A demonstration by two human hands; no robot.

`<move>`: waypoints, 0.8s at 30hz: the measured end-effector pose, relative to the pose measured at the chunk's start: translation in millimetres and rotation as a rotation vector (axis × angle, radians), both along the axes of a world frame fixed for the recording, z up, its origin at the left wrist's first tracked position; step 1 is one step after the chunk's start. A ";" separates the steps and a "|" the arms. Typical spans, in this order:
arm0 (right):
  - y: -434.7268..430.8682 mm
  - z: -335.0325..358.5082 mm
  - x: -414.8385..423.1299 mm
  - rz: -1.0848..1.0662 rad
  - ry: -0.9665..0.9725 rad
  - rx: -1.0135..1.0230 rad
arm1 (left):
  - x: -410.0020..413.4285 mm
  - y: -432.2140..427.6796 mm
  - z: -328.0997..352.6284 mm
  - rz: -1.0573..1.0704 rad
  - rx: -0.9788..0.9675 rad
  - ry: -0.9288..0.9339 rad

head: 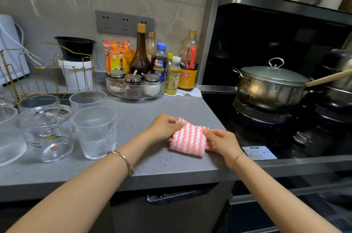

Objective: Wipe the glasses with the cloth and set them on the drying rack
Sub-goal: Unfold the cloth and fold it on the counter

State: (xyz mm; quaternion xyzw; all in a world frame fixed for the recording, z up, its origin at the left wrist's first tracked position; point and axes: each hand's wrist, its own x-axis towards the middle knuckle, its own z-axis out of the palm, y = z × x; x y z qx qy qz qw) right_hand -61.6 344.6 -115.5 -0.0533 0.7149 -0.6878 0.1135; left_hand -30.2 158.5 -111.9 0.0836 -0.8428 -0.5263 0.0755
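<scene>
- Both hands are on the cloth. The left hand pinches its far-left corner between thumb and fingertips, and the right hand curls thumb and fingers round its right edge.
- The cloth lies on the grey counter, spread between the two hands. The counter's front edge runs just behind both wrists, on the person's side.
- Right of the right hand there is hardly any room. The counter ends there at the black stove, and a lidded steel pot sits on a burner beyond that hand.
- Ahead of the left hand an open strip of counter runs up to a glass bowl of jars and a row of bottles by the wall.
- Left of the left hand comes a bare patch, then a ribbed glass, upright and the nearest of the group.
- Beyond it stands a second ribbed glass, with a printed glass further left. They crowd close together, and whether they touch I cannot tell.
- The gold wire drying rack stands far to the left of the hands, behind the glasses and near the wall.
- Now the cloth itself: it has pink and white wavy stripes and a nubbly surface. It is folded into a rough rectangle with scalloped edges, and the edge nearest the person looks thick and rounded.
</scene>
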 end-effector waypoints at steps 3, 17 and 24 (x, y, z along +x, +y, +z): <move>-0.6 0.3 -8.3 0.008 -0.027 0.073 | -8.6 -1.2 -1.9 0.018 -0.034 -0.041; -2.4 -14.4 0.1 0.048 0.127 0.331 | 10.9 5.5 -16.0 0.046 0.035 -0.082; 6.5 -13.4 16.2 0.145 0.742 0.578 | 33.5 4.3 -13.4 -0.029 -0.566 0.202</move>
